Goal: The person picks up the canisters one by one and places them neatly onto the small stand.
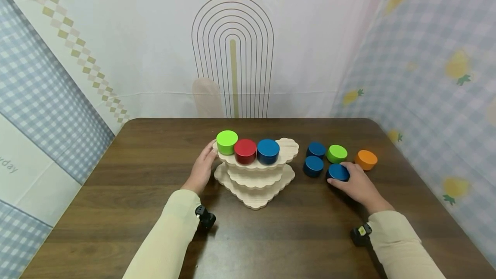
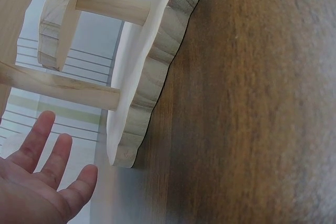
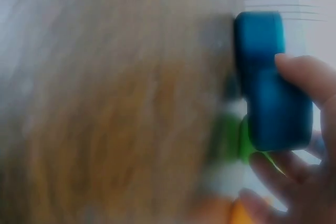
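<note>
My right hand (image 1: 358, 184) grips a blue cylinder (image 1: 338, 172), thumb on its near left side and fingers round the far right. In the right wrist view that cylinder (image 3: 278, 116) overlaps another blue one behind it. At the left end of a three-tiered wooden stand (image 1: 256, 180) is my left hand (image 1: 203, 167), fingertips right at the top tier's edge. The left wrist view has several of its fingers (image 2: 39, 140) extended and spread beside the stand's wooden pegs. A green cylinder (image 1: 227, 142), a red one (image 1: 245, 151) and a blue one (image 1: 268, 151) stand along the top tier.
Near the right hand stand two more blue cylinders (image 1: 313, 166), a green cylinder (image 1: 336, 153) and an orange one (image 1: 366, 159). All are on the dark wooden table (image 1: 271, 244). Patterned cloth (image 1: 310, 46) hangs behind the table and along both sides.
</note>
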A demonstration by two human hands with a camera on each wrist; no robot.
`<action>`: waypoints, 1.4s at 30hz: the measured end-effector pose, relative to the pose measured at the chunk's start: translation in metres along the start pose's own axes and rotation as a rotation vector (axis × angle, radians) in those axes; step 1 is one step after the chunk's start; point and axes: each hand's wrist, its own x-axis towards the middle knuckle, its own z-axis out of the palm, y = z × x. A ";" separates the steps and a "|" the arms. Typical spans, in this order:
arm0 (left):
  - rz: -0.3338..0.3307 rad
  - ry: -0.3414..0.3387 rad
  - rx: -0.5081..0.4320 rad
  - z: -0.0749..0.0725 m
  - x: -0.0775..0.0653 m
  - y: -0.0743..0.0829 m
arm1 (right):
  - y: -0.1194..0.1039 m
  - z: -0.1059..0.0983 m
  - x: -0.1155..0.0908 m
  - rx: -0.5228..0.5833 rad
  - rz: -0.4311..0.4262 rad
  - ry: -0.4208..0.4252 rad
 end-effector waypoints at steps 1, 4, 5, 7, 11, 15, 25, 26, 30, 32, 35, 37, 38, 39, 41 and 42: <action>-0.002 -0.001 0.001 0.000 0.000 0.000 | -0.002 0.000 0.000 0.003 -0.003 0.008; -0.006 -0.002 0.003 0.000 -0.001 0.001 | -0.006 -0.002 -0.002 0.012 -0.005 0.030; -0.007 -0.002 0.003 0.000 -0.001 0.001 | -0.008 -0.002 -0.002 0.013 -0.006 0.037; -0.007 -0.002 0.004 0.000 -0.001 0.001 | -0.011 -0.003 -0.002 0.013 -0.011 0.052; -0.003 -0.003 0.005 0.000 0.000 0.000 | -0.018 -0.003 -0.002 0.022 -0.035 0.090; -0.001 0.000 0.007 0.000 0.000 0.000 | -0.026 -0.003 -0.003 0.048 -0.064 0.126; -0.025 0.002 0.001 0.000 0.002 -0.001 | -0.050 -0.005 -0.003 0.095 -0.097 0.153; -0.020 0.004 0.010 0.000 0.001 -0.001 | -0.052 -0.006 -0.003 0.102 -0.098 0.152; -0.023 0.006 0.031 0.000 0.000 0.000 | -0.062 -0.006 -0.003 0.122 -0.106 0.154; -0.026 0.003 0.034 0.000 0.000 0.000 | -0.067 -0.005 -0.003 0.132 -0.113 0.160; -0.022 0.006 0.027 0.000 0.000 -0.002 | -0.074 -0.004 -0.003 0.142 -0.123 0.177; -0.016 0.007 0.019 0.000 0.000 -0.002 | -0.078 -0.003 -0.003 0.151 -0.127 0.188; -0.011 0.005 0.017 0.000 0.000 -0.002 | -0.079 -0.002 -0.003 0.155 -0.127 0.193; -0.009 0.008 0.009 0.000 0.001 -0.003 | -0.082 -0.002 -0.003 0.160 -0.130 0.197; -0.006 0.011 -0.001 0.000 0.001 -0.003 | -0.086 -0.002 -0.003 0.169 -0.137 0.206; -0.002 0.012 -0.007 0.000 0.001 -0.003 | -0.089 -0.001 -0.003 0.170 -0.142 0.210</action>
